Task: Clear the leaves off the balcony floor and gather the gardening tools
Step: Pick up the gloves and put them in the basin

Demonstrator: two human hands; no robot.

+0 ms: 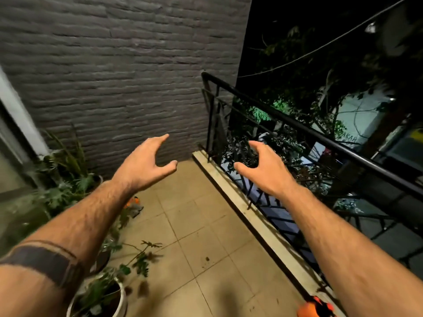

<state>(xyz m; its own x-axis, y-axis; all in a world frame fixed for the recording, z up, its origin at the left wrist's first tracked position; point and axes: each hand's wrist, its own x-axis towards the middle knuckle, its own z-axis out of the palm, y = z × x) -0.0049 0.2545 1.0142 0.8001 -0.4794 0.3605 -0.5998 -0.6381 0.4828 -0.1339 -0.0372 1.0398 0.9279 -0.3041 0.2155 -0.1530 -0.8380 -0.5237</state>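
Beige ceramic tiles of the balcony floor [206,225] are carrying only a few small brown dry leaves [139,288] near the white round plant pot [122,300] and a dark speck or two [207,259] mid-floor, while both hands are hovering above it holding nothing: the left hand [146,163] and the right hand [263,168] are each showing a wide grip, fingers spread and relaxed. An orange-handled gardening tool [135,202] is lying on the floor by the potted plants along the grey brick wall [114,65], and another orange object [314,307] (probably a second tool, though mostly cut off) is sitting at the bottom edge, close to the black metal railing [320,138]. The risks, as I am judging them: sweeping leaves or tools towards the low kerb could be sending them through the open railing bars, and reaching for leaves beside the pot could be snapping the thin drooping stems [146,252]. The white pot is holding dark soil and a leafy green plant; a darker pot [103,259] beyond it is mostly hidden.
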